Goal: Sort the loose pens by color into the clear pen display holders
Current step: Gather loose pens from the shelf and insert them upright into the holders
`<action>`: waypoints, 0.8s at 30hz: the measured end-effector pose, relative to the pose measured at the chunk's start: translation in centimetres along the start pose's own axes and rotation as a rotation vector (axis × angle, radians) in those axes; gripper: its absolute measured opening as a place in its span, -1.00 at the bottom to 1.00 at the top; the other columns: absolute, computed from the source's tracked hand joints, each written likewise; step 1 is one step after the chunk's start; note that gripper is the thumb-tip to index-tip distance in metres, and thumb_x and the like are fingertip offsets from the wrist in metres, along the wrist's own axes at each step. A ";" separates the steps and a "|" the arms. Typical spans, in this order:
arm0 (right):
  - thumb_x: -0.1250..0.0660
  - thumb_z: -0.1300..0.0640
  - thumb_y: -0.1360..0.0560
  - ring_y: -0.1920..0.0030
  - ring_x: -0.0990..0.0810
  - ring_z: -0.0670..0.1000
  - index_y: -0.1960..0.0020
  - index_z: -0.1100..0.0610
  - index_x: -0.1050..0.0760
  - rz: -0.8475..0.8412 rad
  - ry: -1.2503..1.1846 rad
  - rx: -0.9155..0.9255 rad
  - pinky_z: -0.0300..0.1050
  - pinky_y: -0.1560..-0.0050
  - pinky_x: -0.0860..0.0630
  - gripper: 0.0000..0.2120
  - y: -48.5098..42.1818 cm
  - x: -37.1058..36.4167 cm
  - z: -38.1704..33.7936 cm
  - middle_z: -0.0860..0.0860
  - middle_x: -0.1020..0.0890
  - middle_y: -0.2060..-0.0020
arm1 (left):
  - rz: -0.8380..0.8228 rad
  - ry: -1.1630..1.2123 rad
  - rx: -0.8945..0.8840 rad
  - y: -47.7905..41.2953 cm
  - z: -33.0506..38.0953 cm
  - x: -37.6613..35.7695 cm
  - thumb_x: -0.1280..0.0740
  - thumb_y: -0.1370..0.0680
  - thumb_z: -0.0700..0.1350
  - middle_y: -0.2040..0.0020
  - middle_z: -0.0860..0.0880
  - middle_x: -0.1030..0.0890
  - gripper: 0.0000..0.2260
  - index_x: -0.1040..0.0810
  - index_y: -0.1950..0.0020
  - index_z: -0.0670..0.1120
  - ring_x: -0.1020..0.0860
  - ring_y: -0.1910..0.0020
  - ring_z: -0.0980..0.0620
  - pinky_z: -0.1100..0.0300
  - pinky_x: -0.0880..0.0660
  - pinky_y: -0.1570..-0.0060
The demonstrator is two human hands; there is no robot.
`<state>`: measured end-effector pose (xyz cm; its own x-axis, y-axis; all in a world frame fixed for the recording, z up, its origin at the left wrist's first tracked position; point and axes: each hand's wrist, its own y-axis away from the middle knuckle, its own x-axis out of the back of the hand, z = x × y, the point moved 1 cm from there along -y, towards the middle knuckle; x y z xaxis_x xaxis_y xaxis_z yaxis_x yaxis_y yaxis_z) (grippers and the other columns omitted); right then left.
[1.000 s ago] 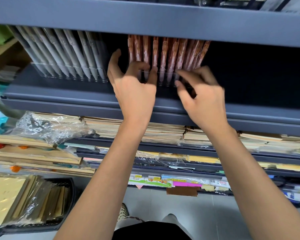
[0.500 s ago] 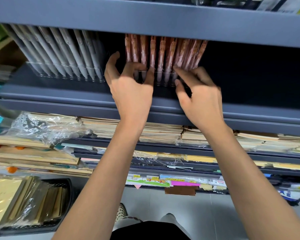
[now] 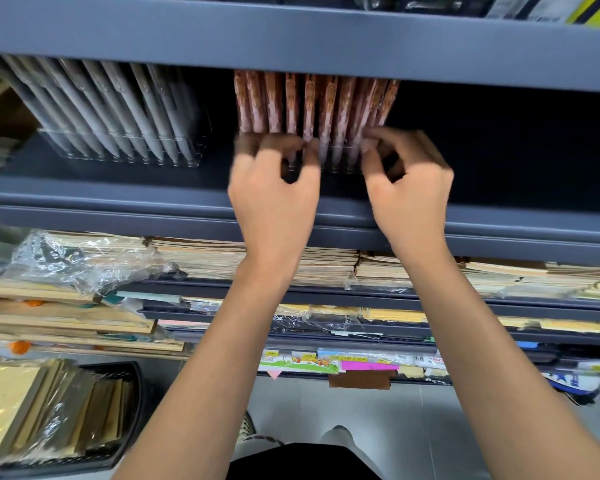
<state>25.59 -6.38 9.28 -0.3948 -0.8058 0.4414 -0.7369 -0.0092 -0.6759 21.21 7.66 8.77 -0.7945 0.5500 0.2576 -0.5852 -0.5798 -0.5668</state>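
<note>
Your left hand (image 3: 274,206) and right hand (image 3: 409,202) are curling against the brown pens (image 3: 329,105); blur is hiding whether they're pinching. The pens are standing in the clear holder (image 3: 336,166) between your hands, with grey pens (image 3: 118,109) sitting farther left.

Matt grey painted-metal shelf (image 3: 118,216); clear, glossy plastic holder (image 3: 196,143) at left — smooth matt grey pens (image 3: 129,105) inside; crinkled shiny wrap (image 3: 84,261) over paper stacks (image 3: 201,258).

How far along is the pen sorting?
Done: pale grey pens stand racked in the left clear plastic holder. In hand: left hand and right hand, fingers curled, at the reddish-brown patterned pens; blur hides the grip. Remaining: no loose pens in view.
</note>
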 end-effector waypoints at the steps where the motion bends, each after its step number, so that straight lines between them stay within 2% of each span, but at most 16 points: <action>1: -0.34 0.09 -0.50 0.29 -0.53 -0.05 -0.01 0.13 -0.63 0.065 -0.038 -0.042 -0.14 0.19 -0.50 -0.83 -0.1 0.1 0.1 0.05 -0.62 0.14 | -0.052 -0.016 -0.018 0.3 0.6 -0.4 -0.41 -0.48 -0.06 0.08 -0.10 -0.66 -0.86 -0.70 0.07 -0.10 -0.60 0.12 -0.13 0.06 -0.50 0.05; 4: -0.39 0.08 -0.47 0.27 -0.56 0.01 0.09 0.17 -0.56 0.188 -0.174 -0.190 -0.04 0.19 -0.53 -0.85 -0.6 0.3 0.8 0.08 -0.62 0.22 | -0.141 0.004 -0.032 0.5 1.8 -1.5 -0.39 -0.52 -0.06 0.12 -0.04 -0.71 -0.84 -0.71 -0.01 -0.08 -0.65 0.13 -0.10 0.02 -0.54 0.08; 7: -0.43 0.07 -0.45 0.20 -0.59 -0.03 0.03 0.16 -0.54 0.140 -0.277 -0.308 -0.07 0.10 -0.56 -0.82 -1.0 0.2 1.2 0.08 -0.64 0.17 | -0.132 -0.022 -0.005 0.3 2.1 -2.3 -0.37 -0.55 -0.03 0.04 -0.05 -0.72 -0.79 -0.70 -0.10 -0.06 -0.66 0.09 -0.13 0.01 -0.56 0.07; 11: -0.41 0.10 -0.45 0.11 -0.61 0.02 0.02 0.17 -0.59 0.029 -0.188 -0.294 -0.03 0.00 -0.55 -0.83 -1.2 -0.2 1.3 0.07 -0.65 0.12 | -0.154 -0.116 -0.003 0.0 2.1 -3.2 -0.30 -0.56 0.00 0.01 -0.02 -0.72 -0.78 -0.69 -0.08 -0.03 -0.65 0.08 -0.12 0.02 -0.55 0.11; 19: -0.41 0.09 -0.45 0.14 -0.62 0.00 0.07 0.14 -0.60 0.000 -0.163 -0.337 -0.04 0.00 -0.55 -0.87 -1.5 -0.4 1.6 0.03 -0.67 0.16 | -0.141 -0.140 -0.013 -0.3 2.4 -3.6 -0.32 -0.55 -0.04 0.06 0.00 -0.73 -0.82 -0.70 -0.02 -0.03 -0.65 0.10 -0.08 0.08 -0.53 0.17; 24: -0.41 0.09 -0.45 0.12 -0.63 0.02 0.06 0.13 -0.62 -0.008 -0.131 -0.298 -0.02 -0.02 -0.55 -0.88 -1.5 -0.3 1.6 0.05 -0.66 0.15 | -0.112 -0.098 0.050 -0.6 2.4 -3.7 -0.39 -0.52 -0.01 0.15 -0.03 -0.72 -0.86 -0.69 0.05 -0.04 -0.67 0.15 -0.10 0.03 -0.57 0.16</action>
<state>27.70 -7.06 9.21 -0.3284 -0.8761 0.3530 -0.8757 0.1423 -0.4615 24.10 4.54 10.02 -0.7343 0.5532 0.3934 -0.6766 -0.5487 -0.4911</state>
